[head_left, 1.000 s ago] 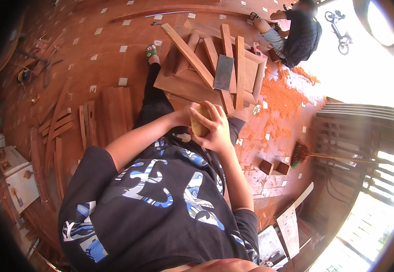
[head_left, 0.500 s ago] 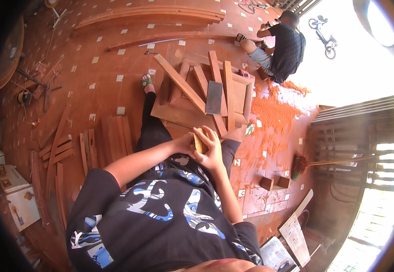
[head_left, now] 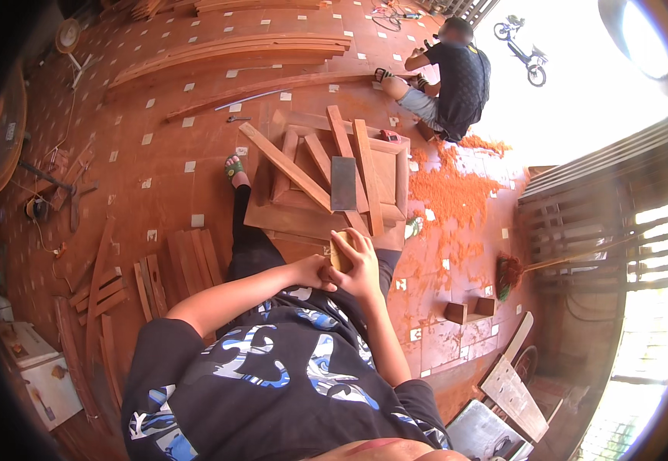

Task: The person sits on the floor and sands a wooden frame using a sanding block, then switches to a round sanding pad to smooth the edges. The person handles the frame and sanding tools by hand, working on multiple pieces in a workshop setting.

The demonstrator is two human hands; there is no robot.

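My right hand [head_left: 360, 269] is wrapped round a small yellowish-tan block [head_left: 340, 253], fingers over its top and thumb below. Its exact kind I cannot make out. Against the block's lower left edge, my left hand [head_left: 312, 272] is closed; what its curled fingers hold is hidden. Just beyond the hands, a dark grey rectangular slab [head_left: 343, 184] lies across several wooden strips [head_left: 288, 169]. Those strips rest on a framed wooden panel [head_left: 272, 217] in front of my legs.
Long boards [head_left: 226, 55] lie on the tiled floor at the back. A person [head_left: 457, 81] crouches at the back right by orange shavings [head_left: 453, 188]. Wood pieces [head_left: 193, 261] lie at left. A broom [head_left: 509, 273] and a small wooden piece with raised ends [head_left: 470, 310] are at right.
The view has shifted, so the panel and the person appear lower and further left. My left hand has slid down toward the block's lower edge; the right still holds it.
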